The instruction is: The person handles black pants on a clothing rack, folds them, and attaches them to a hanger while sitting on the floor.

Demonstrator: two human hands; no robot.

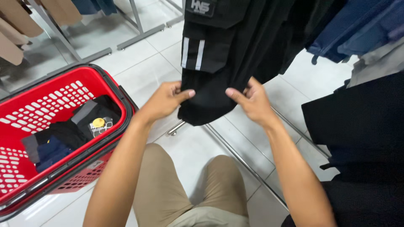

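A black pair of cargo trousers (223, 46) hangs from a rack, with a side pocket bearing two white stripes. My left hand (166, 100) pinches the left side of the leg's hem. Opposite it, my right hand (252, 100) grips the right side of the same hem. Both thumbs press on the front of the cloth. My knees in beige shorts (168, 185) show below, low to the floor.
A red plastic shopping basket (46, 96) stands on the white tiled floor at my left, holding dark folded clothes and a yellow tag. Metal rack bars (240, 155) run along the floor. Blue and black garments (357, 117) hang at the right, beige ones at the far left.
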